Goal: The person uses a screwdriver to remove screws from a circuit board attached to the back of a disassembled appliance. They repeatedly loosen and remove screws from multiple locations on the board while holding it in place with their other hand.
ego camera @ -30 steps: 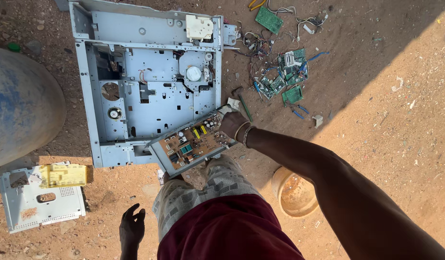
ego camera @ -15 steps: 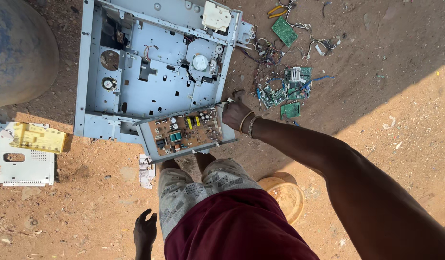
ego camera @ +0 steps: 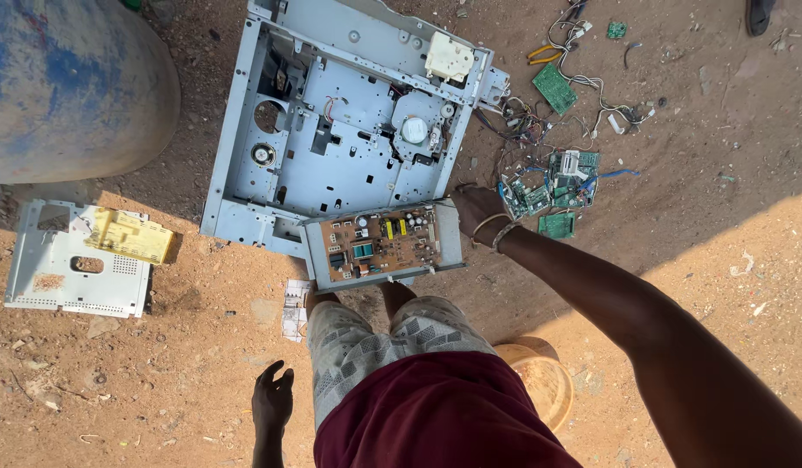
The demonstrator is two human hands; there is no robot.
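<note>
My right hand (ego camera: 475, 208) grips the right end of a metal tray that carries a brown circuit board (ego camera: 382, 243). The tray is held level in front of my knees, overlapping the near edge of a large grey metal chassis (ego camera: 323, 165) lying open on the dirt. My left hand (ego camera: 272, 398) hangs by my side with the fingers loosely spread and nothing in it. I am standing, in patterned shorts and a maroon top.
Green circuit boards and loose wires (ego camera: 553, 182) lie scattered on the ground at the right. A blue drum (ego camera: 71, 87) stands at the upper left. A grey metal cover with a yellow part (ego camera: 80, 256) lies at the left. An orange basin (ego camera: 540, 381) sits behind my legs.
The view has shifted, so the chassis and board now sit more to the right in the picture. My right hand keeps its hold on the board tray; the left hand still hangs free.
</note>
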